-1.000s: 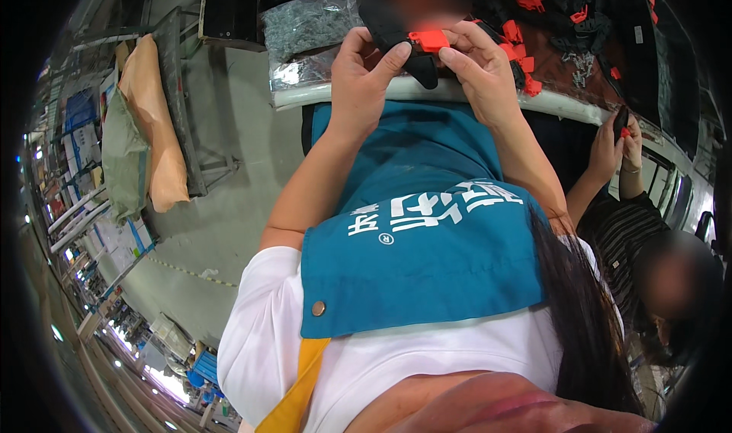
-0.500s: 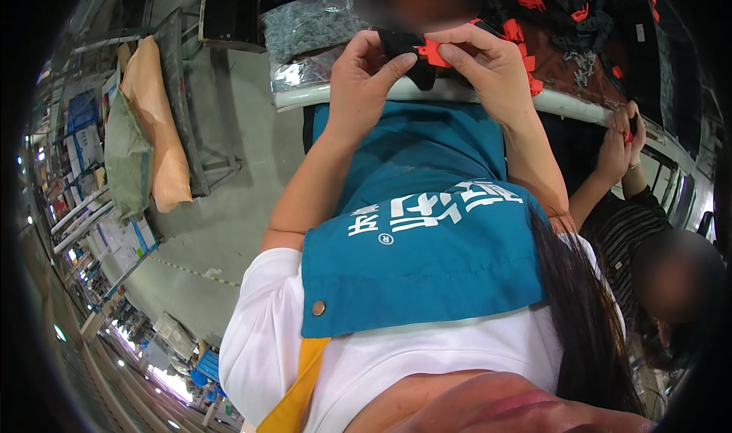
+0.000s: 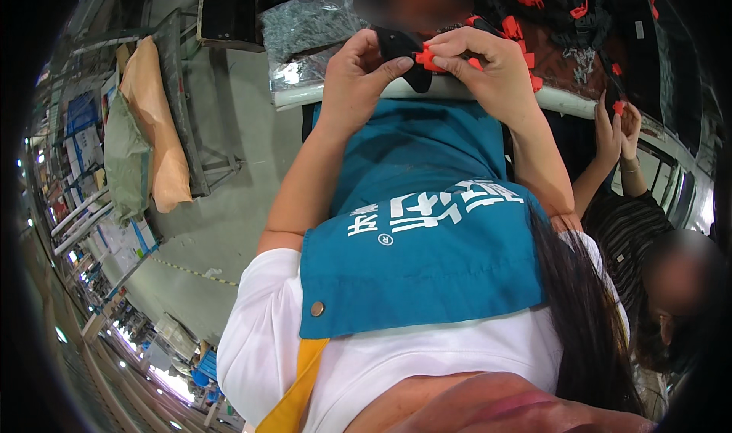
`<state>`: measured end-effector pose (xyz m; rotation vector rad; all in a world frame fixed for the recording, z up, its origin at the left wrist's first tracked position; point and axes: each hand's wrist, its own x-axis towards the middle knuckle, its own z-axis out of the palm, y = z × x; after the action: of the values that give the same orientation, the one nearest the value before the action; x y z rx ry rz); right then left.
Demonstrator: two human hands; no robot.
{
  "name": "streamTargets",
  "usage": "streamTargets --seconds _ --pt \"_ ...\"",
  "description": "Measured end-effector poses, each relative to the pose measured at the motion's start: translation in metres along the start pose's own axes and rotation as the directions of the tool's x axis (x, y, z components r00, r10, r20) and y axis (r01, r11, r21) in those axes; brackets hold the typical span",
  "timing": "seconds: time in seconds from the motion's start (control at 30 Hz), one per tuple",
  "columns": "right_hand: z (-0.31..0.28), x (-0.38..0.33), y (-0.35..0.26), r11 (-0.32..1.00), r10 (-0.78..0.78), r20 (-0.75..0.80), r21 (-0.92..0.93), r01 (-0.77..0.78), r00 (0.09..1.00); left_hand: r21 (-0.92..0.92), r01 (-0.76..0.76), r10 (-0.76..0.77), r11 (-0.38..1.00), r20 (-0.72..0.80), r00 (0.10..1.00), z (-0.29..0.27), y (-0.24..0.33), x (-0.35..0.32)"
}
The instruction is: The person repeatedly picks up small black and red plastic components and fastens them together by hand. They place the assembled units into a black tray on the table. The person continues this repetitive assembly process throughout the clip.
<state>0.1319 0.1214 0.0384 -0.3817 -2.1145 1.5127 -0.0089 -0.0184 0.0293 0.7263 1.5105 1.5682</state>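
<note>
Over the near edge of the table, my left hand (image 3: pixel 357 82) pinches a black strap-like fabric piece (image 3: pixel 400 45) between thumb and fingers. Its lower end hangs free below the fingertips. Close beside it, my right hand (image 3: pixel 492 70) is closed on a small red plastic buckle (image 3: pixel 427 57), gripped by thumb and forefinger. The buckle's left end meets the black piece near my left thumb tip. Whether the two are joined cannot be made out. More red buckles (image 3: pixel 512 28) lie on the table just beyond my right hand.
A clear bag of small greyish parts (image 3: pixel 309 36) lies at the table's left end, behind the white rounded edge (image 3: pixel 297 97). Small metal pieces (image 3: pixel 583 65) lie to the right. A co-worker's hands (image 3: pixel 619 131) hold a red piece at far right. Wrapped bundles (image 3: pixel 156 128) stand at left.
The red buckle has turned in my right fingers and shows less of its length. My left hand has shifted slightly left. The co-worker's hands have risen and spread a little.
</note>
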Motion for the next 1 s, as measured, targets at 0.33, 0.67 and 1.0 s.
streamTargets --seconds 0.33,0.67,1.0 --pt "0.009 -0.001 0.006 0.918 0.227 -0.202 0.371 -0.14 0.953 -0.147 0.079 -0.082 0.986 -0.018 0.996 0.017 0.003 0.007" --pt "0.031 -0.026 0.02 0.813 -0.142 -0.158 -0.582 0.024 0.977 -0.497 0.336 -0.34 0.8 0.085 0.937 0.039 -0.025 -0.006" --pt "0.022 -0.028 0.023 0.806 -0.185 -0.153 -0.589 0.061 0.971 -0.366 0.45 -0.425 0.815 0.15 0.893 0.042 -0.021 -0.016"
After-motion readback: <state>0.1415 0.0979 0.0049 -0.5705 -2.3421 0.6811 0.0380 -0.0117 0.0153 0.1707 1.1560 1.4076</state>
